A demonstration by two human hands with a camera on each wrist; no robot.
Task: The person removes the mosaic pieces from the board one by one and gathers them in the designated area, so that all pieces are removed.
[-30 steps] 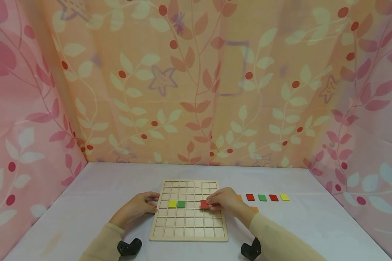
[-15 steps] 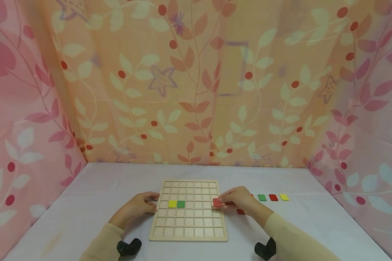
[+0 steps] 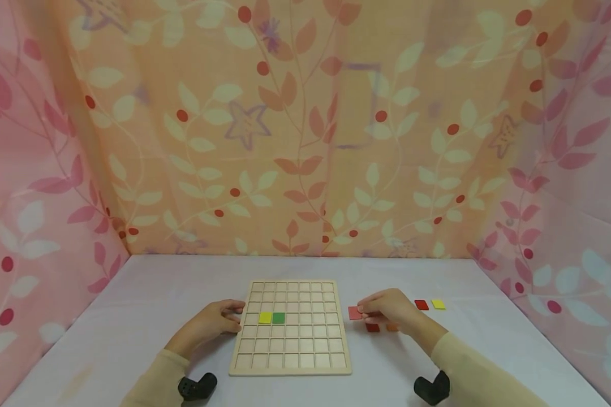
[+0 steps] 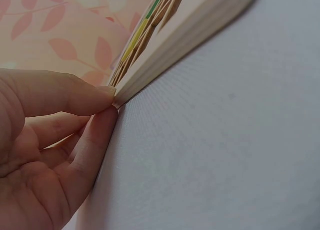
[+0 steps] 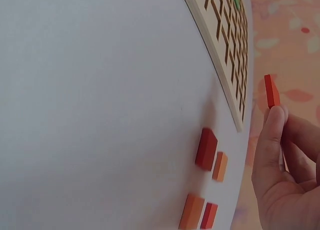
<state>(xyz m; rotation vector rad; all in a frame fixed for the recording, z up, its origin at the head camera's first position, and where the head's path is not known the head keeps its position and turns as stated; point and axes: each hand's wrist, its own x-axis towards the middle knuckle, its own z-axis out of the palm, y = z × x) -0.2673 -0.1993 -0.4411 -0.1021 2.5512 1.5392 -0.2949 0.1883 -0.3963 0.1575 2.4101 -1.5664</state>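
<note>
My right hand (image 3: 394, 310) pinches a red square tile (image 3: 355, 313) between thumb and fingers. It is just off the right edge of the wooden grid board (image 3: 292, 360); in the right wrist view the red tile (image 5: 271, 91) is held above the table. The fingertips of my left hand (image 3: 211, 321) rest against the board's left edge; the left wrist view shows them touching the wooden rim (image 4: 170, 54). A yellow tile (image 3: 266, 317) and a green tile (image 3: 278, 317) lie side by side in the board's third row.
Right of the board, a red tile (image 3: 373, 328) and an orange tile (image 3: 392, 328) lie below my right hand. Further right are another red tile (image 3: 421, 304) and a yellow tile (image 3: 438, 304). Patterned curtains (image 3: 305, 135) enclose the white table (image 3: 158, 277).
My right hand has moved right with the red tile, from over the board's right columns to beyond its edge. The left hand still touches the board. The head view has shifted slightly.
</note>
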